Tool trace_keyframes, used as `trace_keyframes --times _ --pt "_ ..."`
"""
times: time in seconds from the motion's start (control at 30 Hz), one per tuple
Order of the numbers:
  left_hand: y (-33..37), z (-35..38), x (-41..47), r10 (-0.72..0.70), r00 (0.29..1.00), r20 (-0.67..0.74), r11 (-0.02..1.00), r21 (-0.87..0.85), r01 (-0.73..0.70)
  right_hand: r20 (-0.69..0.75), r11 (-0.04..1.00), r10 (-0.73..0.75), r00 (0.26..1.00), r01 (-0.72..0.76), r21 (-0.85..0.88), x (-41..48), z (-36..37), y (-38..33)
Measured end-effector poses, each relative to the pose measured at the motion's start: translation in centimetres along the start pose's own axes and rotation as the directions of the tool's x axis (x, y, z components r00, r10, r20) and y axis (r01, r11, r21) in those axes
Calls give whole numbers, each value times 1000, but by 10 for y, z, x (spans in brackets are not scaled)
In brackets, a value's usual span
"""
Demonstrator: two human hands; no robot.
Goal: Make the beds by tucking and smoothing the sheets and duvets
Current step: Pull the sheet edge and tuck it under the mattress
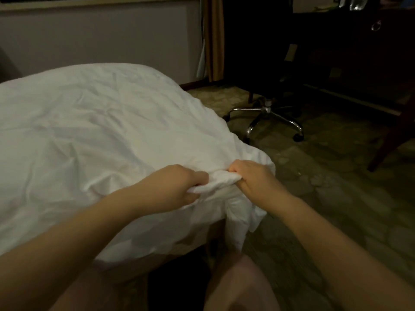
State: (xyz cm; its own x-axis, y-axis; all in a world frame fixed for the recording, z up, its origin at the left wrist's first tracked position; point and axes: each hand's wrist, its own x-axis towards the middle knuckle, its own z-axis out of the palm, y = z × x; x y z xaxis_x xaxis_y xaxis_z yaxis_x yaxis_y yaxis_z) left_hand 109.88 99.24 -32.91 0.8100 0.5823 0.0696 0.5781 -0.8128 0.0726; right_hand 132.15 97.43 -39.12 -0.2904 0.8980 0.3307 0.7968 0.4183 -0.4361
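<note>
A white, wrinkled duvet (94,135) covers the bed and fills the left half of the head view. Its near right corner (221,179) is bunched up at the bed's corner. My left hand (179,185) is closed on the left side of that bunched corner. My right hand (249,176) grips the same bunch from the right, knuckles up. Loose folds of the duvet hang down below both hands toward the floor.
An office chair with a chrome star base (269,117) stands on the patterned carpet (336,187) right of the bed. A dark desk (359,52) fills the back right. A wooden chair leg (390,140) is at far right. A curtain (213,37) hangs by the wall.
</note>
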Motion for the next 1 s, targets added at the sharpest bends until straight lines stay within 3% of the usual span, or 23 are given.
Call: trace_keyframes --times 0.1,0.2,0.43,0.63,0.8,0.93,1.0 --pt "3 11 9 -8 977 -211 993 114 33 -119 991 65 991 -50 126 3 1 0" --pt "14 11 19 23 929 -369 985 166 42 -202 987 0 979 33 158 2 1 -1" --pt "26 22 39 141 872 -469 950 311 14 -252 993 -62 966 85 82 0 -10 -5" --pt "15 38 45 136 919 -369 919 393 22 -316 995 -5 949 36 91 -6 2 11" --pt "3 44 59 65 975 -211 934 358 15 -110 978 184 977 -193 -79 -32 35 60" --pt "9 45 71 128 980 -152 925 374 -63 -201 968 232 952 -247 -49 -30 52 75" --pt "19 44 77 75 994 -75 917 396 -39 -317 969 221 923 -243 -32 -25 56 80"
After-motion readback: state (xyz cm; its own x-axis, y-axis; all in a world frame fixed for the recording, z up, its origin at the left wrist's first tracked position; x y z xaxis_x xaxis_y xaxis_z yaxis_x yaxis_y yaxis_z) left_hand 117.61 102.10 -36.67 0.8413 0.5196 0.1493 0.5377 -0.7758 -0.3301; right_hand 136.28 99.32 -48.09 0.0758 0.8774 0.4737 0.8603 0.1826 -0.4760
